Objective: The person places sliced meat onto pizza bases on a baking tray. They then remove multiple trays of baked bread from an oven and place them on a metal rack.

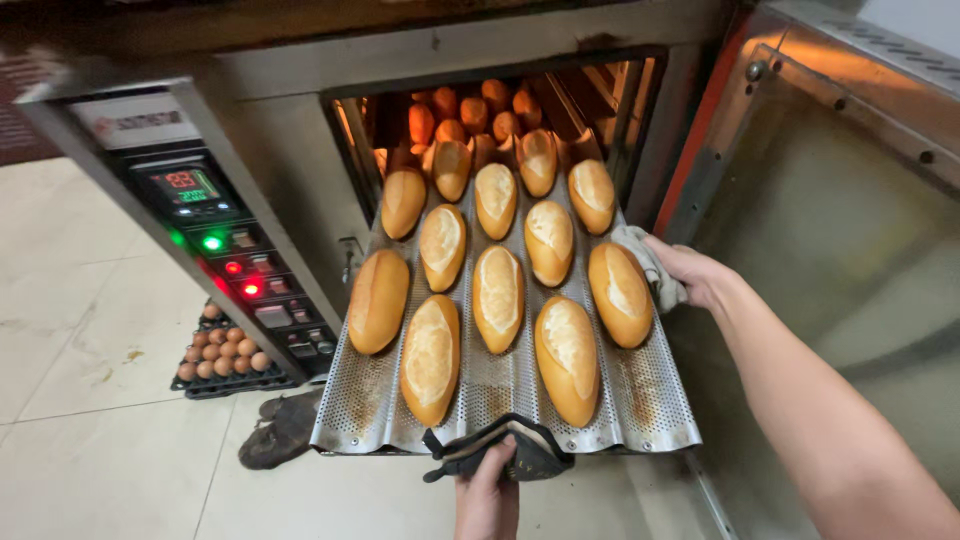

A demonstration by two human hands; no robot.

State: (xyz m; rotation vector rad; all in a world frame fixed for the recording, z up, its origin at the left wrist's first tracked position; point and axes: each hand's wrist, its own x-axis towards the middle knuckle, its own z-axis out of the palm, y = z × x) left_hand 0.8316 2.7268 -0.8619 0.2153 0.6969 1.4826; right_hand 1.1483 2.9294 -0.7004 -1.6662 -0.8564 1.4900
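Oven opening [500,110] frames a perforated tray [640,400] of golden bread loaves [498,296], half drawn out above the tiled floor [90,330]. Left hand [487,492] closes on the front edge through a dark cloth [500,447], presumably against heat. Right hand [692,274], arm extended, grips the side rim through a grey cloth [645,262]. Egg carton [222,352] sits below.

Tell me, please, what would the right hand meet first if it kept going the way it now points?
The right hand points left across the perforated tray; past its grey cloth, it would probably meet the nearest loaf first.
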